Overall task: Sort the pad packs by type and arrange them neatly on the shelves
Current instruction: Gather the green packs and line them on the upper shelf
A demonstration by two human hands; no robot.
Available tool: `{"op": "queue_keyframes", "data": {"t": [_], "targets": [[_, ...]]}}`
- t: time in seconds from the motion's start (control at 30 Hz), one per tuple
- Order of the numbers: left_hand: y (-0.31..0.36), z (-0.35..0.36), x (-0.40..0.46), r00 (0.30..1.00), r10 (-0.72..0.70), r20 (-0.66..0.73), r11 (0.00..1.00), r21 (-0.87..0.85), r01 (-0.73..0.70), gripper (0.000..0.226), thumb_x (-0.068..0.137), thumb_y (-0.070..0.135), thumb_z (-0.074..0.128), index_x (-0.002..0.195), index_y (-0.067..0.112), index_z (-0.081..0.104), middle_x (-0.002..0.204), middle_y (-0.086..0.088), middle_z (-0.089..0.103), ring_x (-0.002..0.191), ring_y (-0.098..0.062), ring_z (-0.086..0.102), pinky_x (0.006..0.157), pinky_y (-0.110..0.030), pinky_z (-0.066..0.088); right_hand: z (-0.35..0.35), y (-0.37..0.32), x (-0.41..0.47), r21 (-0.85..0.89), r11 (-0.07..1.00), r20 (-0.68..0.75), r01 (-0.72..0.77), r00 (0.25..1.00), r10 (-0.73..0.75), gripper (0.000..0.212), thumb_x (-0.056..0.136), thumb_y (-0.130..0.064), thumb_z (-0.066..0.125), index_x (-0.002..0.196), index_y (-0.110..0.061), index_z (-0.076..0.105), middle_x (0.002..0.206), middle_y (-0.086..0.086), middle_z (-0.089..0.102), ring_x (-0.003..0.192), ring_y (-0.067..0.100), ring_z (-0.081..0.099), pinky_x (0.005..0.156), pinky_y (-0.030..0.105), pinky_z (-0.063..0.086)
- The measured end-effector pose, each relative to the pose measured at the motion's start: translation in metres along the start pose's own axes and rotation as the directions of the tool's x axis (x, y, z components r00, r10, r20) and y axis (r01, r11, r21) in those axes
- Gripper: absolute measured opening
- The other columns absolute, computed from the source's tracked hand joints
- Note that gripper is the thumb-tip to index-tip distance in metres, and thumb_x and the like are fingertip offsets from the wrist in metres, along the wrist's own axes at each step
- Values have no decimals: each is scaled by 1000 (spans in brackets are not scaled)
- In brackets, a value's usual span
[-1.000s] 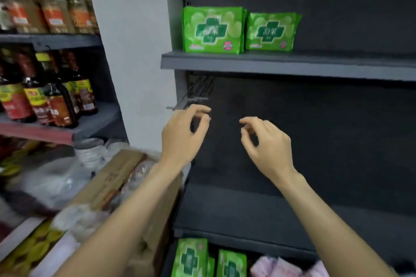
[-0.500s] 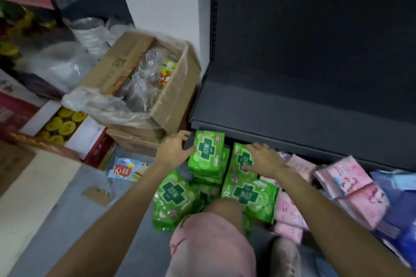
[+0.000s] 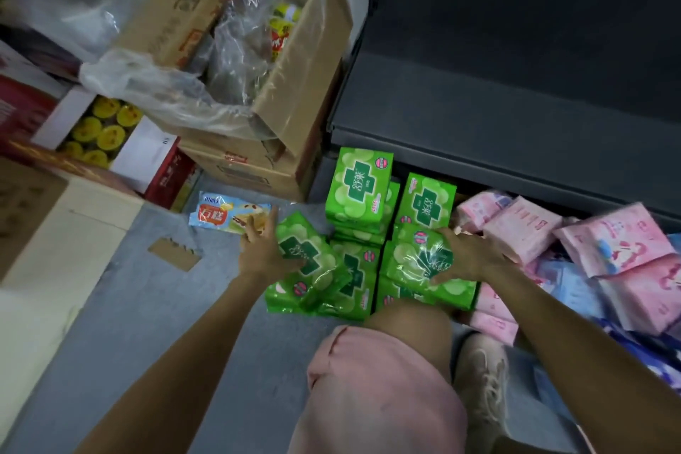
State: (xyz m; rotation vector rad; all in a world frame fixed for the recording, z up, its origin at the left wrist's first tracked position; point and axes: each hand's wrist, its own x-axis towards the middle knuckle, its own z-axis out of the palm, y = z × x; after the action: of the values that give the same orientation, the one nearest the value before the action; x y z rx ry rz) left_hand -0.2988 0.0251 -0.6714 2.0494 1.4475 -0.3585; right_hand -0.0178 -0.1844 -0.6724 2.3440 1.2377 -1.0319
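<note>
- Head view, now: person crouches at the bottom shelf [image 3: 508, 144]; green pad packs [image 3: 359, 184] are piled on the floor [image 3: 147, 324] just in front of its edge, w/ pink pad packs [image 3: 619, 243] heaped to the right and blue ones at far right edge.
- Left hand [image 3: 263, 251] lies on the left side of a tilted green pack [image 3: 306, 254]; fingers curl round its near-left edge, thumb hidden. Looks like a grasp.
- Right hand [image 3: 466, 256] grips the right side of a crinkled green pack [image 3: 420, 258], thumb under its front edge, fingers wrapped behind.
- Key relation: each pack sits directly inboard of its own hand, i.e. left pack to the right of the left fingers, right pack to the left of the right fingers. Long axes run roughly away from the person, left one slanted. Each hand is nearest its own pack; no crossing needed. Shelf is above and beyond, so the lift prob goes up and fwd.
- Other: open cardboard box [image 3: 258, 59] w/ plastic liner at left, snack packet [image 3: 228, 214] on the floor just beside the left hand.
- Vs half a sec ago: left hand was beside an upright green stack, right hand flat on top of packs; now both are lower and closed on separate packs. A sec ago both hands were empty up at the shelves, two green packs on the upper shelf.
</note>
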Motion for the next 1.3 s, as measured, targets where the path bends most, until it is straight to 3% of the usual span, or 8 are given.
{"op": "queue_keyframes", "data": {"t": [0.2, 0.43, 0.63, 0.77, 0.9, 1.0, 1.17, 1.3], "targets": [[-18, 27, -6, 988, -140, -57, 901, -422, 104, 118, 54, 43, 90, 144, 9, 23, 128, -15, 56, 115, -34, 56, 94, -46, 46, 6, 1, 3, 67, 997, -173, 34, 985, -22, 79, 73, -55, 72, 138, -28, 36, 138, 9, 50, 124, 29, 47, 101, 41, 39], [-3, 48, -9, 996, -86, -36, 802, -595, 48, 79, 68, 22, 86, 131, 10, 39, 120, -7, 62, 109, -25, 60, 86, -28, 43, -3, -5, 17, 206, 974, 70, 94, 991, -111, 108, 60, -53, 83, 144, -22, 21, 142, 12, 45, 120, 29, 51, 92, 33, 44], [-8, 60, -6, 991, -77, 105, 680, -722, 130, 116, 38, 51, 88, 135, 20, 32, 116, 1, 64, 105, -18, 62, 94, -36, 48, -6, -4, 38, 289, 954, 207, 79, 968, -142, 112, 56, -48, 87, 141, -18, 21, 153, 6, 30, 133, 29, 39, 106, 39, 37], [-7, 64, 1, 993, -71, 98, 658, -744, 120, 104, 61, 15, 89, 143, 20, 24, 117, 0, 61, 105, -18, 58, 94, -34, 46, -4, -1, 39, 348, 935, 229, 66, 961, -153, 111, 58, -45, 87, 141, -19, 18, 154, 4, 26, 135, 28, 35, 105, 33, 35], [-7, 68, 3, 994, -68, 88, 596, -795, 111, 106, 59, 8, 88, 143, 22, 24, 114, 0, 62, 102, -17, 61, 90, -35, 49, -3, 3, 34, 382, 920, 223, 82, 958, -178, 111, 61, -44, 86, 143, -23, 14, 154, 4, 26, 135, 27, 34, 107, 33, 34], [-7, 70, 2, 993, -77, 89, 562, -819, 116, 105, 60, 4, 87, 143, 19, 25, 110, 2, 62, 101, -17, 61, 89, -35, 50, -11, 6, 21, 327, 938, 133, 111, 978, -162, 106, 57, -57, 83, 139, -35, 20, 147, 5, 39, 123, 28, 48, 103, 38, 41], [-4, 72, 3, 992, -74, 104, 530, -838, 127, 119, 54, 3, 90, 146, 24, 18, 109, 2, 64, 101, -19, 64, 92, -45, 51, -36, 10, -9, 413, 897, -259, 159, 965, -51, 97, 58, -70, 72, 137, -41, 23, 136, 1, 54, 120, 25, 54, 100, 40, 43], [-8, 66, -8, 987, -138, 80, 531, -835, 142, 138, 28, 43, 95, 141, 49, 15, 121, -4, 60, 111, -27, 60, 92, -52, 51, -50, -3, -20, 485, 846, -403, 222, 915, -9, 93, 64, -60, 76, 139, -38, 25, 135, 3, 55, 121, 29, 51, 100, 43, 42]]}}
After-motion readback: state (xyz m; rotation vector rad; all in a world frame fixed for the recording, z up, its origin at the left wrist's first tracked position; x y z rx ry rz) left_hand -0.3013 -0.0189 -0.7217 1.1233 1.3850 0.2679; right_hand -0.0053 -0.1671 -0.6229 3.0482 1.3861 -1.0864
